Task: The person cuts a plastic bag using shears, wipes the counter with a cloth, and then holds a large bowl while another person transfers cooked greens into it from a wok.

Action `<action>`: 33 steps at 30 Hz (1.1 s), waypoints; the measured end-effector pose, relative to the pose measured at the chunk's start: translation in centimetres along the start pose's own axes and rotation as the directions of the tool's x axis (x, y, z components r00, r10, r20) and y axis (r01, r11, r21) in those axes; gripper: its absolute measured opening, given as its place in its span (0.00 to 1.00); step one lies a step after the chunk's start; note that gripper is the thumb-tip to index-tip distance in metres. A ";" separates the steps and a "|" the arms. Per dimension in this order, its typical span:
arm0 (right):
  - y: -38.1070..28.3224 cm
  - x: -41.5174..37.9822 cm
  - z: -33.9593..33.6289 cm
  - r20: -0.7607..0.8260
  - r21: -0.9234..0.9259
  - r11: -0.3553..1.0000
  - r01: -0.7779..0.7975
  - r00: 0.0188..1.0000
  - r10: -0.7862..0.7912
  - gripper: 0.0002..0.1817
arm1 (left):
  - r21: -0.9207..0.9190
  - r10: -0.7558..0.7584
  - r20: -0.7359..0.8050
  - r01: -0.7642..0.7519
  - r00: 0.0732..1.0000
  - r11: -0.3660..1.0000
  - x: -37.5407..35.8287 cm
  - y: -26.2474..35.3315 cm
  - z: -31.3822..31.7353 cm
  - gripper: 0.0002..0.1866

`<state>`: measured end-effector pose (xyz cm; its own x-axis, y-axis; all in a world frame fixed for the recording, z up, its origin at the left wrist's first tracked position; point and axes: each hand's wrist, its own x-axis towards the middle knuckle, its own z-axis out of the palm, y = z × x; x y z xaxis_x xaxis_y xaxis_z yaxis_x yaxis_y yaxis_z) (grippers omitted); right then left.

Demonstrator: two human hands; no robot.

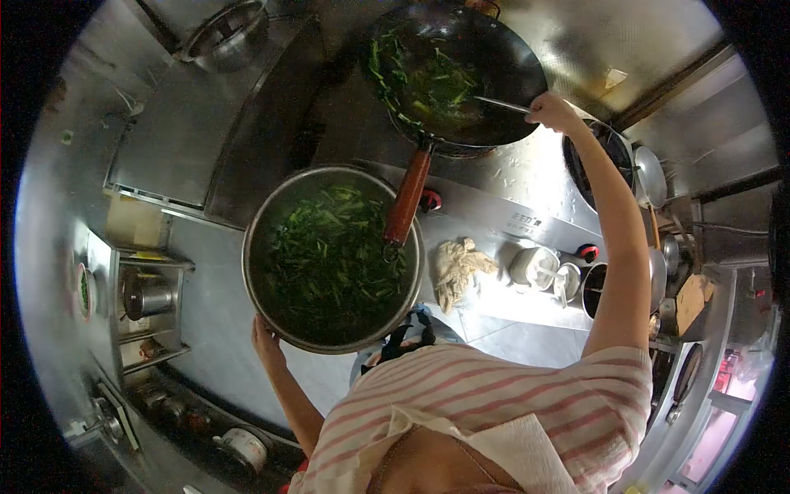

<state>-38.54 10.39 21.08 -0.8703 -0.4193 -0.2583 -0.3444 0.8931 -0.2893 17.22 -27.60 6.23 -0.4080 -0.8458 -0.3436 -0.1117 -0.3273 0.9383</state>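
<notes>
My left hand (pixel 265 344) grips the lower left rim of a large round metal basin (pixel 253 284). Chopped leafy greens (pixel 333 247) fill the basin. Above it stands a black wok (pixel 514 62) with a red-brown wooden handle (pixel 409 195) that reaches over the basin's right side. More greens (pixel 444 86) lie in the wok, some up its left wall. At the wok's right side my right hand (pixel 554 113) is closed round a long thin metal utensil (pixel 504 104). Its far end goes down among the greens, so its head is hidden.
A crumpled beige cloth (pixel 462 272) lies on the counter ledge, with white containers (pixel 533 268) to its right. Red stove knobs (pixel 429 200) sit along the front panel. Pots (pixel 148 295) stand on shelves at the left. A metal bowl (pixel 226 34) rests at top left.
</notes>
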 end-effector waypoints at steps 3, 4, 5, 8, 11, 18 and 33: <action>-1.3 0.5 1.0 -0.081 0.017 0.999 0.037 0.996 -0.035 0.12 | 0.043 -0.017 0.006 0.017 1.000 0.999 0.2 0.1 -0.4 0.17; -1.5 1.0 1.2 -0.082 0.042 0.997 0.058 0.995 -0.054 0.12 | 0.067 -0.042 0.009 0.041 0.999 0.997 0.3 0.0 -0.6 0.17; -1.7 1.5 1.3 -0.084 0.066 0.995 0.079 0.994 -0.073 0.12 | 0.066 -0.038 0.005 0.038 0.999 0.997 0.3 -0.1 -0.7 0.17; -3.1 2.1 0.7 -0.039 0.092 0.996 0.017 0.999 -0.013 0.12 | 0.048 -0.019 0.003 0.019 1.000 0.999 0.2 -0.2 -0.6 0.17; -3.4 2.8 -0.5 -0.035 0.004 0.965 0.262 0.965 -0.261 0.12 | 0.073 0.033 0.026 -0.035 0.999 0.997 -0.1 0.3 -0.1 0.17; -7.2 4.7 -3.4 -0.157 -0.115 0.993 0.025 0.987 -0.043 0.14 | 0.030 -0.014 -0.004 0.014 1.000 0.999 -0.3 0.5 0.3 0.18; -14.9 5.6 -8.4 -0.194 -0.457 0.886 0.074 0.964 -0.181 0.11 | 0.009 0.014 -0.040 -0.014 0.999 1.000 -0.2 0.1 0.3 0.19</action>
<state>-41.25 -3.91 31.64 -0.8451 -0.5342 -0.0178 -0.5308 0.8349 0.1457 17.02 -27.34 6.37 -0.3730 -0.8666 -0.3315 -0.1146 -0.3116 0.9433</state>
